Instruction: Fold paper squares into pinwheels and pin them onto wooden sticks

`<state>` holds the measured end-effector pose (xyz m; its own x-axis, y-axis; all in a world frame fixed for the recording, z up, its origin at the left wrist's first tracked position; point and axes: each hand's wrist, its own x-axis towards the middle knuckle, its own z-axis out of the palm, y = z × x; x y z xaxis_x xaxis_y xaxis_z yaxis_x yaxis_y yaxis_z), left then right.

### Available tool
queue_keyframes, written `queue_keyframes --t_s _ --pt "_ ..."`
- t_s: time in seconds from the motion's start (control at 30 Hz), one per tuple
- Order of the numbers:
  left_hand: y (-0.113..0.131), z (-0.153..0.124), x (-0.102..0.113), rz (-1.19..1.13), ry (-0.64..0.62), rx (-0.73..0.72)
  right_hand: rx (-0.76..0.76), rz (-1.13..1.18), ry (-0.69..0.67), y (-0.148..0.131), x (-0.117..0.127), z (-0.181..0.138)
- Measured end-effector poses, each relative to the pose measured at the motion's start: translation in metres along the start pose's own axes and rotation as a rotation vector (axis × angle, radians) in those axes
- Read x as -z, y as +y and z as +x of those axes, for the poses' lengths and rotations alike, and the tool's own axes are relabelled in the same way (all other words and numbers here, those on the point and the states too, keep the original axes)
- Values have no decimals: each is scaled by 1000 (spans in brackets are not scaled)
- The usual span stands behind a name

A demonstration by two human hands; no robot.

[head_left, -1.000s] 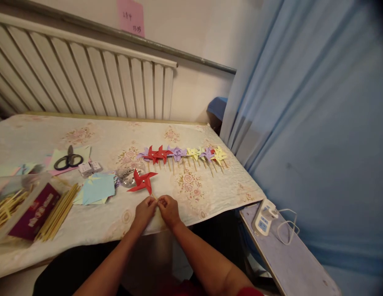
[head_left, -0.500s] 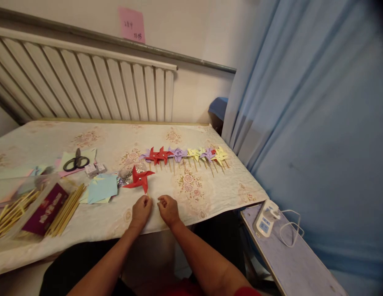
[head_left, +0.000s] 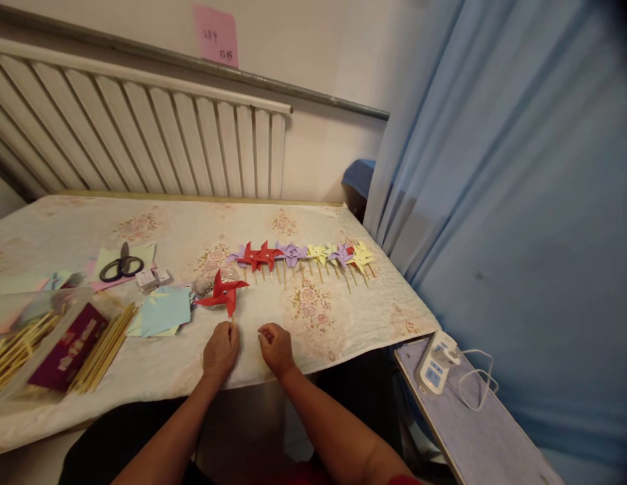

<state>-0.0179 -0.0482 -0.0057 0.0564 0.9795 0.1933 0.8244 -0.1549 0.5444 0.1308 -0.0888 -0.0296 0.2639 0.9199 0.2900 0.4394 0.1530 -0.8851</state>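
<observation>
My left hand (head_left: pixel 221 349) is closed round the thin wooden stick of a red paper pinwheel (head_left: pixel 221 294), near the table's front edge. The pinwheel head sits just above the hand, close to a clear bag (head_left: pixel 207 280). My right hand (head_left: pixel 275 349) rests a little to the right, fingers curled in a loose pinch; what it holds, if anything, is too small to make out. Behind them a row of finished pinwheels (head_left: pixel 303 254), red, purple and yellow, lies on the flowered tablecloth (head_left: pixel 318 310).
Blue and green paper squares (head_left: pixel 164 310), black scissors (head_left: pixel 120 265), small white boxes (head_left: pixel 154 277), wooden sticks (head_left: pixel 104 349) and a maroon packet (head_left: pixel 65 345) lie at the left. A radiator (head_left: pixel 141 141) stands behind. A blue curtain (head_left: pixel 520 202) and a white device (head_left: pixel 434 364) are at the right.
My hands have come apart. The left hand has carried the red pinwheel a little to the left, and the right hand has let go of the stick.
</observation>
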Motion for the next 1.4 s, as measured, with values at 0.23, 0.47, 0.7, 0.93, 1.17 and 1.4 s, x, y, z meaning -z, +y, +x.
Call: queue_keyframes --t_s 0.23,0.47,0.7,0.93,1.17,1.4 --pt "0 0 1 31 -29 13 -20 50 0 -2 2 0" --pt "1 -1 0 60 -23 2 -49 59 -5 -3 2 2" --pt "-3 0 -2 42 -41 -8 -78 94 39 6 16 10" --pt "-3 0 -3 43 -43 -14 -133 -209 410 51 95 73" --pt "0 -2 -1 49 -63 -8 -240 -480 489 80 125 113" --pt "-2 -3 -3 78 -89 19 -364 -788 388 85 116 138"
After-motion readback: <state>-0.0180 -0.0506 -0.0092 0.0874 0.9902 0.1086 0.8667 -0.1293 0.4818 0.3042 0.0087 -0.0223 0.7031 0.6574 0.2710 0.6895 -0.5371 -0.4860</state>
